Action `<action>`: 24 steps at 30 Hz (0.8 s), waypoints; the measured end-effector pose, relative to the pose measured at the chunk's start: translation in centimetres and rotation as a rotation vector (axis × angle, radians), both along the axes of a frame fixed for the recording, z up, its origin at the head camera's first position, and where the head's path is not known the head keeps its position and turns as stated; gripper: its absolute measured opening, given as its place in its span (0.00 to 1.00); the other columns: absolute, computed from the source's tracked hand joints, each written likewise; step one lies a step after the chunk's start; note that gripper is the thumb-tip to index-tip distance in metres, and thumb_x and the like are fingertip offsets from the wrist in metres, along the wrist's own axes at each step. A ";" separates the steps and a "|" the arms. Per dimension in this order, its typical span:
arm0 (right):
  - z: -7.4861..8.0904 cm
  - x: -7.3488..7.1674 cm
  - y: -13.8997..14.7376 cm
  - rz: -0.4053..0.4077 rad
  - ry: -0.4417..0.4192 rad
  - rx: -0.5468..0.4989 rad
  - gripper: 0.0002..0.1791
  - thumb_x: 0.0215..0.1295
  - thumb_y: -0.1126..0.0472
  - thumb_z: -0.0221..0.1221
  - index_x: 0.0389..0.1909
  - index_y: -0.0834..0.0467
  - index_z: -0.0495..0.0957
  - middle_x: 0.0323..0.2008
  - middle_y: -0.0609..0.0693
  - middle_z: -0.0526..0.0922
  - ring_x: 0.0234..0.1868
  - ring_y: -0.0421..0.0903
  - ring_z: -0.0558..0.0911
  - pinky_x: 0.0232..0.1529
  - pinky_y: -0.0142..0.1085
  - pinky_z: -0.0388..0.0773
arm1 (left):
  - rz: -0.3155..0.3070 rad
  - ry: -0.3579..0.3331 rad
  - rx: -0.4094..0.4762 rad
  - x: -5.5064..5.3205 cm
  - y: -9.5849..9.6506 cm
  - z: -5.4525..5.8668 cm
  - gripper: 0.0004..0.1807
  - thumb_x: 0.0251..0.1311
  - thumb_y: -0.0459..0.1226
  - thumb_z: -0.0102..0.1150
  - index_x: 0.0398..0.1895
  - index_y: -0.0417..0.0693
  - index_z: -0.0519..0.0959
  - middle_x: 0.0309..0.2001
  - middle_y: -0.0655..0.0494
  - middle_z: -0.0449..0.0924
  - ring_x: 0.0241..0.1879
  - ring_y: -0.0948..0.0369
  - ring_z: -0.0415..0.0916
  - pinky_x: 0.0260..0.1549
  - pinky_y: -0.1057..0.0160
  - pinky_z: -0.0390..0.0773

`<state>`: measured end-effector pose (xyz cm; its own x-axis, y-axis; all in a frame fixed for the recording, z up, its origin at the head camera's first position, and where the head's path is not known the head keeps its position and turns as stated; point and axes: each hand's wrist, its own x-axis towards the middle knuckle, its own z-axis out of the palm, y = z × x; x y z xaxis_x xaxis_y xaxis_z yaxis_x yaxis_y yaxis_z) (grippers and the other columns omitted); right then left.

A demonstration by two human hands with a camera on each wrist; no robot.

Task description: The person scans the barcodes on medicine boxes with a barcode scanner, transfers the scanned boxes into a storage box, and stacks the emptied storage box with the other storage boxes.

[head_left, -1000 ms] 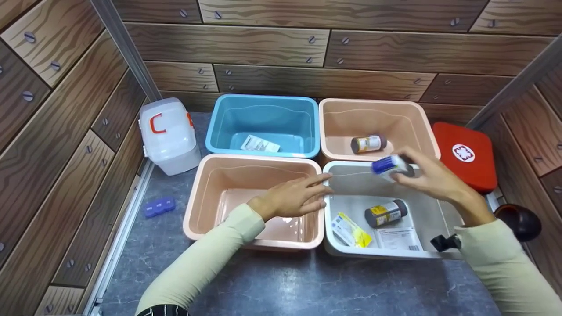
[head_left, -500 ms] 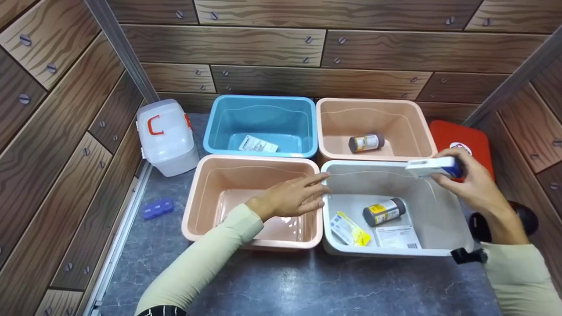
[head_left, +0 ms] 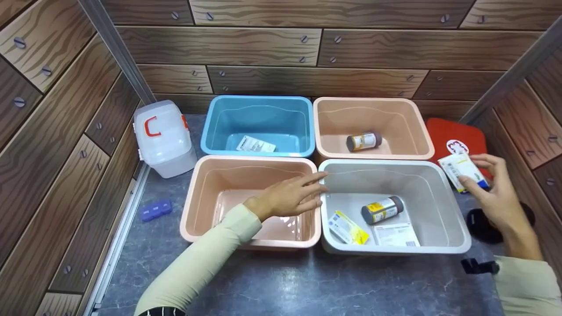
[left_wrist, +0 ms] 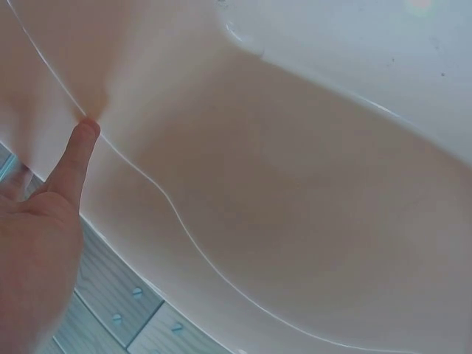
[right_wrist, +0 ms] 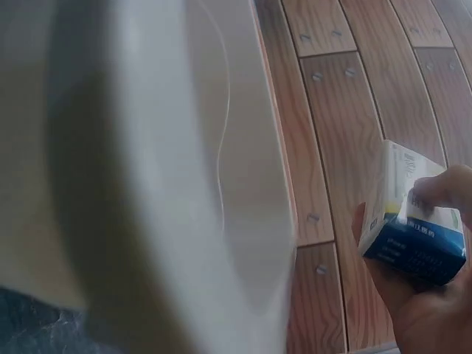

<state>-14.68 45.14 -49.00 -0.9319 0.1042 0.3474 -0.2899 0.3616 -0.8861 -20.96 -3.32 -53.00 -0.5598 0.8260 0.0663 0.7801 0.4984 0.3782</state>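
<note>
My right hand [head_left: 500,193] grips a small white medicine box [head_left: 463,170] with a blue end, thumb on its face. It holds the box just outside the grey bin [head_left: 465,239], overlapping the red first-aid case [head_left: 476,136] in the head view. The right wrist view shows the blue end of the medicine box [right_wrist: 417,247] low in the hand. My left hand [head_left: 287,195] reaches over the front peach bin [head_left: 189,210], its straight fingers at the rim beside the grey bin. In the left wrist view a finger [left_wrist: 85,140] points along the peach inner wall.
The grey bin holds a brown bottle [head_left: 383,210], a yellow-white box [head_left: 348,228] and a white pack [head_left: 395,235]. Behind stand a blue bin [head_left: 206,131] with a white pack and a peach bin [head_left: 428,149] with a bottle. Left: a lidded box [head_left: 164,136] and purple pill organizer [head_left: 156,210].
My right hand has carried the medicine box rightward from over the grey bin to beyond its right rim, turning it on the way. My left hand has stayed in place.
</note>
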 end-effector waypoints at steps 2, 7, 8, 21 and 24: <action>-0.6 0.2 0.4 -0.014 0.013 -0.090 0.29 0.71 0.82 0.59 0.70 0.60 0.72 0.55 0.46 0.80 0.47 0.38 0.80 0.40 0.19 0.80 | 0.001 -0.003 0.000 0.0 0.0 0.0 0.27 0.86 0.56 0.45 0.80 0.62 0.73 0.89 0.58 0.54 0.79 0.46 0.69 0.78 0.47 0.72; -2.0 0.6 1.3 -0.039 0.063 -0.438 0.21 0.73 0.82 0.56 0.62 0.63 0.76 0.50 0.55 0.81 0.39 0.39 0.90 0.40 0.27 0.88 | -0.003 0.000 -0.002 0.0 0.0 0.0 0.27 0.86 0.56 0.45 0.80 0.62 0.72 0.89 0.57 0.54 0.80 0.47 0.68 0.79 0.47 0.71; -2.3 0.7 1.5 -0.024 0.071 -0.509 0.20 0.74 0.83 0.55 0.61 0.64 0.76 0.50 0.57 0.81 0.37 0.42 0.92 0.39 0.29 0.90 | -0.005 0.000 -0.002 0.0 0.0 0.0 0.27 0.86 0.56 0.45 0.80 0.61 0.72 0.89 0.57 0.54 0.80 0.47 0.68 0.79 0.47 0.70; -5.4 2.1 2.9 -0.389 -0.181 -0.333 0.36 0.73 0.75 0.61 0.78 0.48 0.73 0.44 0.42 0.82 0.39 0.35 0.81 0.35 0.19 0.79 | -0.005 -0.016 -0.015 -0.1 0.0 0.1 0.28 0.86 0.56 0.43 0.80 0.62 0.71 0.89 0.57 0.53 0.80 0.47 0.68 0.79 0.47 0.70; -6.1 2.8 2.7 -0.366 -0.214 -0.457 0.41 0.73 0.77 0.60 0.81 0.44 0.69 0.43 0.42 0.82 0.40 0.35 0.81 0.38 0.19 0.80 | -0.002 -0.024 -0.015 -0.1 -0.1 0.1 0.28 0.86 0.57 0.43 0.81 0.62 0.71 0.89 0.58 0.53 0.81 0.47 0.68 0.79 0.47 0.70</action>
